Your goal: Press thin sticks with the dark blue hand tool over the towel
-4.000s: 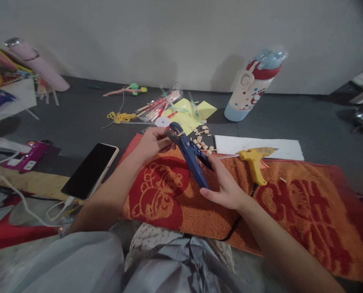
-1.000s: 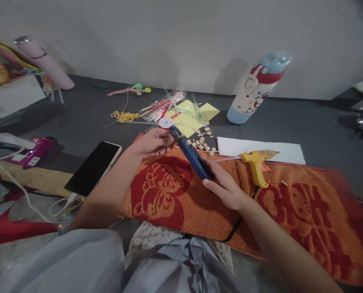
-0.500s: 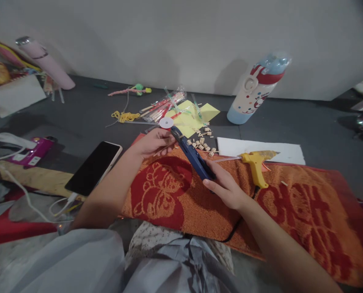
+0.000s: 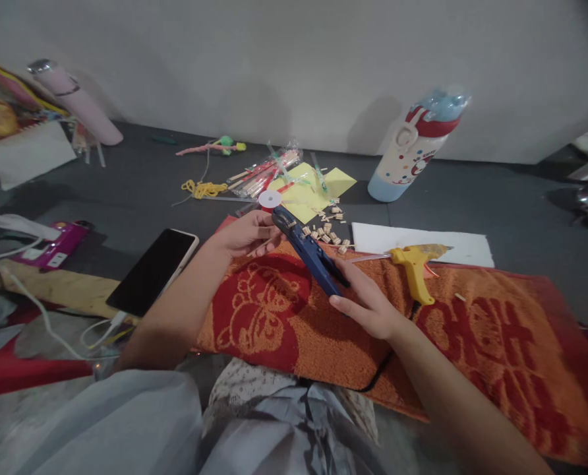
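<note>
The right hand (image 4: 368, 302) grips that blue tool (image 4: 308, 249); the left hand (image 4: 250, 234) (close by its head) pinches a thin stick (image 4: 253, 252).

With our right hand (image 4: 366, 302) we grip a blue hand tool (image 4: 308, 252), our left hand (image 4: 252, 234) at its head; 1 yellow glue gun (image 4: 414, 265) lies near.

Plier-like tool (image 4: 306, 252): dark blue. Towel (image 4: 343, 343): orange, red patch bearing orange line figure, red motifs rightward. Glue gun (image 4: 415, 267): yellow. Bottle (image 4: 390, 179): white above light blue, red collar, coloured dots. Paper (image 4: 301, 209): yellow. Phone (image 4: 148, 274): black face, pale edge. Surface (image 4: 136, 178): dark grey, perhaps black; light dim.
</note>
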{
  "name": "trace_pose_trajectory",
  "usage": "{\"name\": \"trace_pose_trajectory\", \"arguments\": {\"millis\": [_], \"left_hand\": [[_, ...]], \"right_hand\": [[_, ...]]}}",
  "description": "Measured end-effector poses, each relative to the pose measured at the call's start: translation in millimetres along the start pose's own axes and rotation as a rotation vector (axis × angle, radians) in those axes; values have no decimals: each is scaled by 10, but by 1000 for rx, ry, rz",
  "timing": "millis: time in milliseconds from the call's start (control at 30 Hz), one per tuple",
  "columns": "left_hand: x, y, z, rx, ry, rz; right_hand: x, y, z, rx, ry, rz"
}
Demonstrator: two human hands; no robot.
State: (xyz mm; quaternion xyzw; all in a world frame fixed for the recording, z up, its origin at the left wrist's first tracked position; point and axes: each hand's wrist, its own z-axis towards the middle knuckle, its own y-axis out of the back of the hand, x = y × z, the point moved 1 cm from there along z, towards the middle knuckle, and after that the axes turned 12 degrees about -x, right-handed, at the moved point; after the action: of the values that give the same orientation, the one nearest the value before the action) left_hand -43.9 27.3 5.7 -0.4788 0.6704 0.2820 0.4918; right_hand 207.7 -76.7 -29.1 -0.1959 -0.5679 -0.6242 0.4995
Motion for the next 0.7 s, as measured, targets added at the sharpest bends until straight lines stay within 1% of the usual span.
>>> {"name": "trace_pose_trajectory", "arguments": {"millis": [167, 367, 500, 700], "left_hand": [[-12, -5, -5, 19, -11, -15], [2, -5, 31, -43, -86, 0], [-2, -3, 30, -73, -121, 49], [-11, 0, 19, -77, -151, 91]], "right_hand": [[11, 0, -4, -6, -13, 1], [-30, -15, -13, -19, -44, 13], [-51, -22, -20, -24, -48, 8], [-34, -27, -15, -15, -49, 14]]}}
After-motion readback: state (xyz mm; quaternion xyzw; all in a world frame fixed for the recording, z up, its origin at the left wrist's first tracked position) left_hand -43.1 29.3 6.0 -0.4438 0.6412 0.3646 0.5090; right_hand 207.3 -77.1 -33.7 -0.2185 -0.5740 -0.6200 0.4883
